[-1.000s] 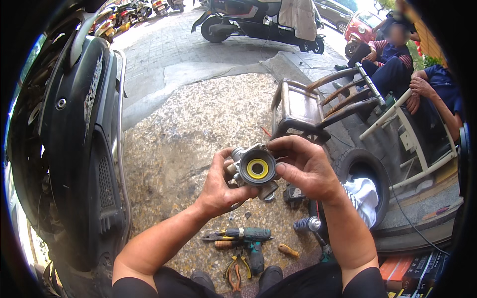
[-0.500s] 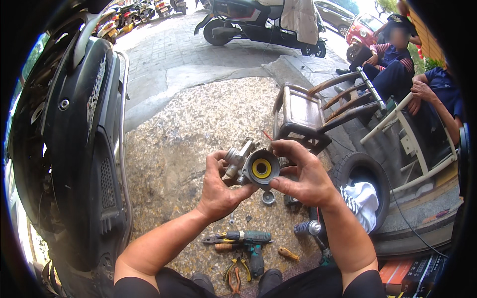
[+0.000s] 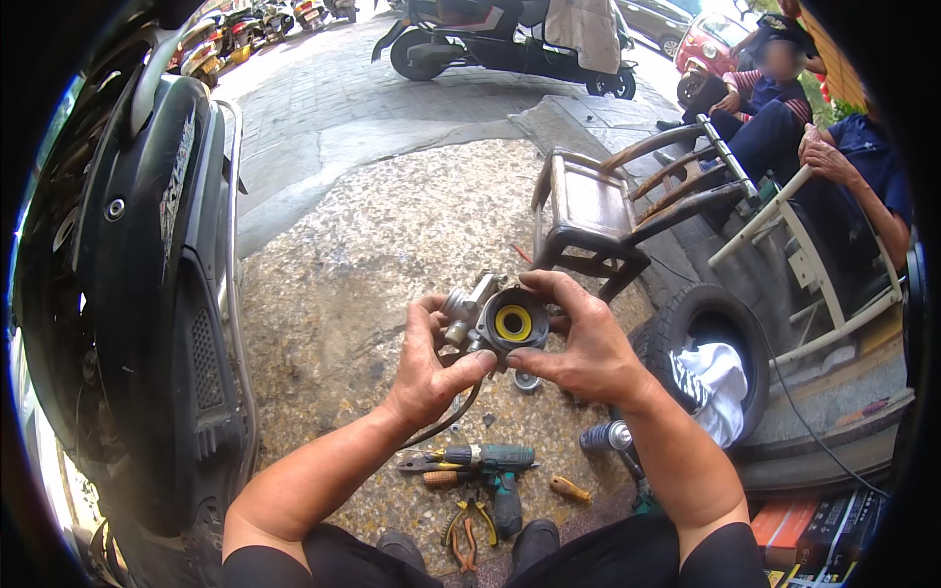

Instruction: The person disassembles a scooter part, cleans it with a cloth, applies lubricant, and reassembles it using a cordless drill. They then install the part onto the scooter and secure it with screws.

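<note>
A grey metal carburetor (image 3: 490, 306) is held up in front of me over the speckled floor, its round chamber turned toward me. Inside the chamber sits a yellow ring (image 3: 514, 322) with a dark centre. Curled round the left side of the body, my left hand (image 3: 432, 358) is closed, its thumb under the lower edge. My right hand (image 3: 580, 343) grips the chamber's right side, fingers at the top and thumb at the bottom. A black hose (image 3: 461, 416) hangs below the carburetor. Partly behind my right thumb, a small round metal cap (image 3: 526, 381) lies on the floor.
By my feet lie a cordless drill (image 3: 503, 485), pliers (image 3: 465, 529) and a wooden-handled tool (image 3: 569, 489). A spray can (image 3: 606, 436) and a tyre (image 3: 711, 323) with a white cloth are at right. A chair (image 3: 591, 204) stands ahead; a black scooter (image 3: 147, 274) fills the left.
The carburetor has tipped slightly in both hands, and its chamber sits a little further left. A black hose now shows beneath it. Both hands keep their grip.
</note>
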